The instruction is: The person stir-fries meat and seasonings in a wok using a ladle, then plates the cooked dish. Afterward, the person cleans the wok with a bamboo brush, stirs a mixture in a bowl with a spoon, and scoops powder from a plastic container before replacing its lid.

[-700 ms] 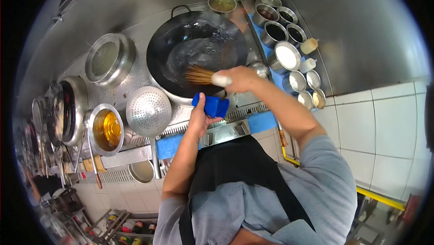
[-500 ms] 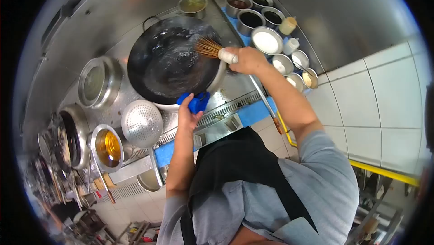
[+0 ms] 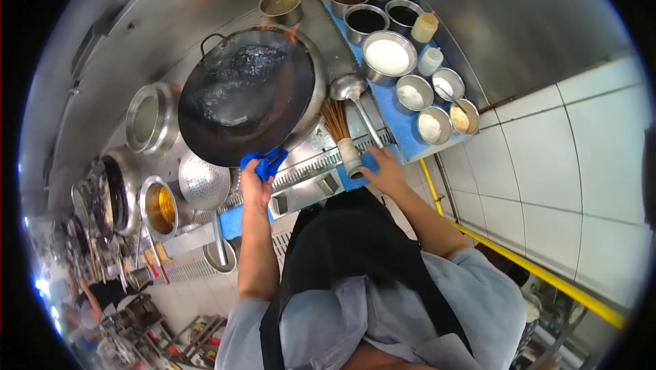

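Observation:
My left hand [image 3: 256,185] grips a folded blue cloth [image 3: 266,163] at the near rim of the large dark wok [image 3: 236,134]. The wok sits tilted on its burner, with a wet, bubbling patch on its far inner side. My right hand [image 3: 386,173] is beside the bamboo brush [image 3: 347,151], its thumb at the brush's bound end and apart from the fingers. Those fingers are over the handle of a metal ladle [image 3: 350,87], part of which my hand hides. The ladle's bowl rests on the steel counter above the bristles.
Small flames [image 3: 290,30] show behind the wok. Metal seasoning pots, including one of white powder [image 3: 389,56], and two bottles stand at the right on blue cloth. A perforated strainer [image 3: 205,180], an oil bowl [image 3: 160,209] and a lidded pot [image 3: 152,120] are at the left.
My right hand has taken the brush out of the wok and set it down on the counter by the ladle. The wok now tilts more, and flames have appeared behind it.

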`<state>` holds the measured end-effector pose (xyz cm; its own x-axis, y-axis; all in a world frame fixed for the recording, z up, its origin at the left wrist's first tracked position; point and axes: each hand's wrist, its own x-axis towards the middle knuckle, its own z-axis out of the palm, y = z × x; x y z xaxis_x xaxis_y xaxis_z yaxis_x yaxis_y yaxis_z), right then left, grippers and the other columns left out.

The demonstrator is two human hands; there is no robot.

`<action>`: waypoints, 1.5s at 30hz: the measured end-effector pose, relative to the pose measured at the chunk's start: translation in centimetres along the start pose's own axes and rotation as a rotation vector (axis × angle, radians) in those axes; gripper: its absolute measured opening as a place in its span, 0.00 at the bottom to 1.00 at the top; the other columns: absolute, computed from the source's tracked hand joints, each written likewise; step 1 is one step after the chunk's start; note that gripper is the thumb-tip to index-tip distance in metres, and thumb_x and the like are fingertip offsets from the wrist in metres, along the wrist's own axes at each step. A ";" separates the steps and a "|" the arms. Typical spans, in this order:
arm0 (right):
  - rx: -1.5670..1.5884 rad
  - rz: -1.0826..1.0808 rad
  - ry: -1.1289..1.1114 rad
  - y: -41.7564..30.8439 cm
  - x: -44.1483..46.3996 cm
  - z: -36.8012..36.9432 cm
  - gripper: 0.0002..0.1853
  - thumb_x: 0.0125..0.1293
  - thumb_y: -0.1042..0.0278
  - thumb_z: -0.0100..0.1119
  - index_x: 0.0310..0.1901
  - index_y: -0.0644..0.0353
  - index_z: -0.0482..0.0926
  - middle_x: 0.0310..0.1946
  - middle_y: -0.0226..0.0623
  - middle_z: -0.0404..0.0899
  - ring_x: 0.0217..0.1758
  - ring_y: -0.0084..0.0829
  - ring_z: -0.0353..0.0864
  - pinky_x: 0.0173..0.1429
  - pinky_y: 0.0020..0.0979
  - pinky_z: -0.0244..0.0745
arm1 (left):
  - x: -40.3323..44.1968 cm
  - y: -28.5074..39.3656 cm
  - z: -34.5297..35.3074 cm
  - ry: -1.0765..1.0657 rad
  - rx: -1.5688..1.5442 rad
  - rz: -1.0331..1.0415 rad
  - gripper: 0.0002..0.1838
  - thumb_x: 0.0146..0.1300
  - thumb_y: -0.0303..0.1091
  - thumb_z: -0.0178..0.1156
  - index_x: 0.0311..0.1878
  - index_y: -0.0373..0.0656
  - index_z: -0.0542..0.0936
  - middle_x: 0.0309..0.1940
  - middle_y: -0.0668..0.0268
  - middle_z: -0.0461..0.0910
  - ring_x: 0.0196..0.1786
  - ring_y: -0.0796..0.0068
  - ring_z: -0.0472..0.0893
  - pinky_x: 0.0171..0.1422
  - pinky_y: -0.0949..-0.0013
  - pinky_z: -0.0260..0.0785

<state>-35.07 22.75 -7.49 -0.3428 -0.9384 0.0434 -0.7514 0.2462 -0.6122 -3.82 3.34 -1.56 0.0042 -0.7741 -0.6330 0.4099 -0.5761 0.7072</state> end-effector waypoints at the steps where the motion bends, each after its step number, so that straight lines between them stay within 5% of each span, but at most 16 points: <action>1: 0.033 0.019 0.044 1.0 -0.9 -1.0 0.35 0.61 0.54 0.73 0.68 0.56 0.75 0.53 0.52 0.78 0.62 0.59 0.78 0.64 0.51 0.75 | -1.2 -0.5 0.1 0.005 0.048 0.032 0.02 0.63 0.33 0.61 0.38 0.50 0.80 0.31 0.70 0.82 0.30 0.73 0.82 0.29 0.71 0.68; 6: 0.274 0.270 -0.054 7.9 -7.0 0.9 0.30 0.62 0.65 0.66 0.66 0.61 0.72 0.45 0.54 0.82 0.46 0.57 0.81 0.54 0.52 0.78 | -4.2 -1.2 0.9 0.033 0.127 0.139 0.06 0.62 0.29 0.60 0.40 0.41 0.81 0.31 0.65 0.82 0.29 0.72 0.82 0.30 0.69 0.72; 9: 0.315 0.354 -0.224 7.5 -5.8 -1.5 0.26 0.65 0.69 0.61 0.65 0.61 0.72 0.22 0.35 0.73 0.25 0.36 0.78 0.34 0.38 0.75 | -4.4 0.1 0.0 0.071 0.207 0.226 0.07 0.61 0.28 0.60 0.41 0.38 0.81 0.32 0.63 0.82 0.30 0.70 0.82 0.32 0.68 0.75; 12: 0.470 0.415 -0.244 4.8 -5.3 -5.1 0.23 0.68 0.68 0.59 0.64 0.61 0.73 0.21 0.30 0.72 0.21 0.27 0.75 0.28 0.34 0.71 | -3.6 2.0 -0.7 0.136 0.305 0.323 0.10 0.57 0.29 0.62 0.40 0.33 0.83 0.35 0.60 0.85 0.34 0.70 0.84 0.41 0.67 0.78; 15: 0.476 0.349 -0.211 2.9 -4.9 -7.4 0.20 0.66 0.64 0.61 0.58 0.61 0.76 0.26 0.42 0.76 0.30 0.39 0.79 0.39 0.42 0.73 | -4.8 5.7 0.5 0.189 0.579 0.383 0.16 0.55 0.34 0.63 0.41 0.30 0.84 0.36 0.55 0.86 0.36 0.67 0.84 0.45 0.64 0.77; 18: 0.490 0.236 -0.305 0.2 -2.7 -9.2 0.20 0.67 0.64 0.63 0.58 0.62 0.77 0.25 0.38 0.74 0.28 0.34 0.76 0.37 0.38 0.72 | -6.7 8.8 3.4 0.417 0.923 0.501 0.20 0.54 0.36 0.64 0.45 0.27 0.84 0.39 0.50 0.87 0.43 0.59 0.86 0.53 0.60 0.77; 20: 0.584 0.210 -0.346 -3.3 -1.1 -9.8 0.19 0.68 0.64 0.63 0.57 0.63 0.77 0.25 0.37 0.75 0.27 0.33 0.75 0.36 0.37 0.71 | -6.8 10.0 4.3 0.301 0.841 0.529 0.22 0.56 0.35 0.65 0.49 0.27 0.83 0.41 0.45 0.88 0.46 0.53 0.87 0.56 0.57 0.77; 24: 0.715 0.143 -0.458 -3.9 1.1 -7.1 0.18 0.69 0.63 0.64 0.56 0.63 0.77 0.25 0.35 0.75 0.27 0.30 0.74 0.36 0.35 0.71 | -7.6 10.5 6.1 0.346 1.167 0.901 0.25 0.59 0.36 0.65 0.57 0.30 0.80 0.43 0.41 0.87 0.47 0.42 0.87 0.56 0.51 0.77; 25: 0.664 0.089 -0.477 -3.8 1.5 -6.2 0.20 0.70 0.64 0.64 0.58 0.65 0.75 0.28 0.43 0.81 0.30 0.40 0.81 0.39 0.41 0.75 | -8.7 10.3 6.7 0.351 1.231 0.914 0.26 0.59 0.37 0.65 0.59 0.31 0.79 0.44 0.41 0.87 0.48 0.40 0.87 0.56 0.49 0.77; 30: 0.403 0.120 -0.417 -3.8 0.8 -4.2 0.23 0.72 0.66 0.59 0.60 0.73 0.68 0.37 0.64 0.84 0.44 0.64 0.84 0.50 0.54 0.79 | -8.4 7.3 4.6 0.301 1.400 1.244 0.36 0.57 0.33 0.67 0.70 0.38 0.72 0.44 0.39 0.86 0.46 0.36 0.86 0.54 0.44 0.78; 35: 0.372 0.140 -0.446 -3.0 0.5 -3.2 0.26 0.72 0.66 0.58 0.62 0.78 0.66 0.38 0.69 0.83 0.45 0.68 0.84 0.51 0.56 0.79 | -8.0 5.8 2.8 0.311 1.352 1.273 0.38 0.57 0.32 0.66 0.73 0.38 0.70 0.48 0.38 0.85 0.48 0.35 0.85 0.54 0.44 0.78; 39: 0.307 0.149 -0.491 -3.5 2.0 -2.5 0.24 0.71 0.67 0.58 0.61 0.76 0.68 0.38 0.69 0.84 0.45 0.66 0.85 0.49 0.54 0.81 | -6.6 5.5 1.3 0.414 1.157 1.053 0.32 0.60 0.36 0.64 0.68 0.34 0.74 0.46 0.38 0.85 0.50 0.34 0.85 0.58 0.44 0.76; 41: 0.251 -0.064 -0.177 -2.6 1.8 -1.5 0.15 0.73 0.67 0.61 0.52 0.68 0.72 0.22 0.43 0.80 0.20 0.33 0.81 0.24 0.37 0.74 | -4.8 5.0 0.1 0.363 1.029 0.954 0.28 0.60 0.35 0.64 0.64 0.32 0.77 0.45 0.39 0.86 0.49 0.37 0.86 0.58 0.46 0.76; 45: 0.517 0.068 -0.354 -8.0 3.2 -5.1 0.14 0.70 0.72 0.68 0.50 0.64 0.74 0.20 0.28 0.74 0.17 0.20 0.71 0.21 0.30 0.67 | 1.2 3.3 -3.2 0.273 0.864 0.758 0.27 0.58 0.38 0.66 0.56 0.28 0.81 0.45 0.37 0.86 0.51 0.41 0.87 0.59 0.52 0.77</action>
<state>-33.04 19.05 1.60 -0.1063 -0.9699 -0.2192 -0.3343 0.2424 -0.9108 0.52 1.35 -0.96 0.2188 -0.9734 0.0683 -0.5341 -0.0609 0.8432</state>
